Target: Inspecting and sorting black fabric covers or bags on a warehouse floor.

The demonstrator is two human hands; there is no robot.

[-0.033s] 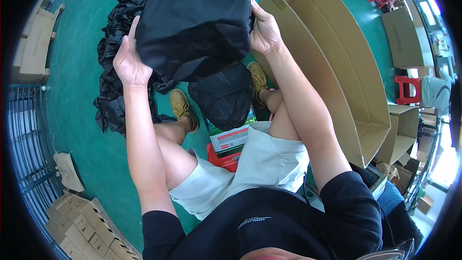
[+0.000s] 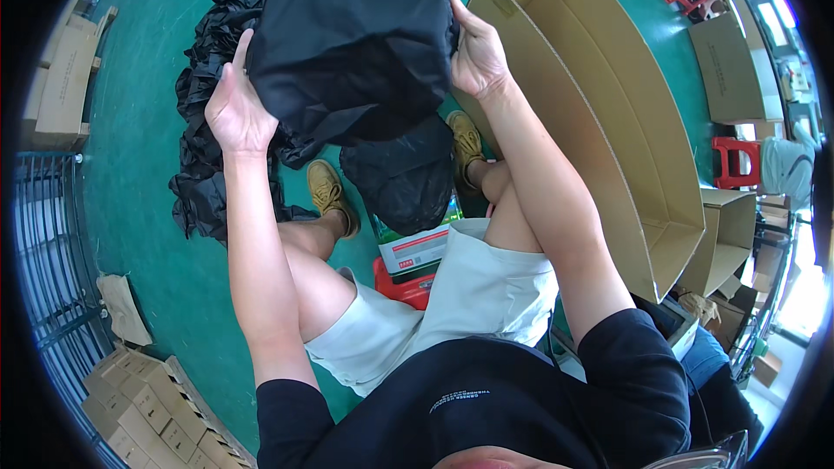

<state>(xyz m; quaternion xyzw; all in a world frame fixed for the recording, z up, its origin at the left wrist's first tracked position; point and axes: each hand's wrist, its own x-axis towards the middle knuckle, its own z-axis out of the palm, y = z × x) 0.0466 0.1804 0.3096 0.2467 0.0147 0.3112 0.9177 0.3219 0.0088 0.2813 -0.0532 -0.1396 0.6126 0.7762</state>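
Observation:
A black fabric cover (image 2: 347, 43) with a gathered, ruffled edge is stretched between my hands, above the floor. My left hand (image 2: 241, 113) holds its left side, the fingertips partly hidden behind the cloth. At the right edge, my right hand (image 2: 478, 52) grips the gathered rim, thumb uppermost. Below the cover, a second piece of black fabric (image 2: 404, 178) lies over a white and green box (image 2: 417, 252) between my legs. A heap of crumpled black fabric (image 2: 204, 169) lies on the floor beyond my left arm.
A long open cardboard box (image 2: 599, 113) stands close by my right arm. Something red (image 2: 404, 285) sits under the white and green box. Red stools (image 2: 736, 162) and more cartons are at the right; stacked cartons (image 2: 156, 404) and a metal rack (image 2: 56, 243) line the left.
The cover's lower edge and folds have shifted slightly. Both hands keep their hold in nearly the same place.

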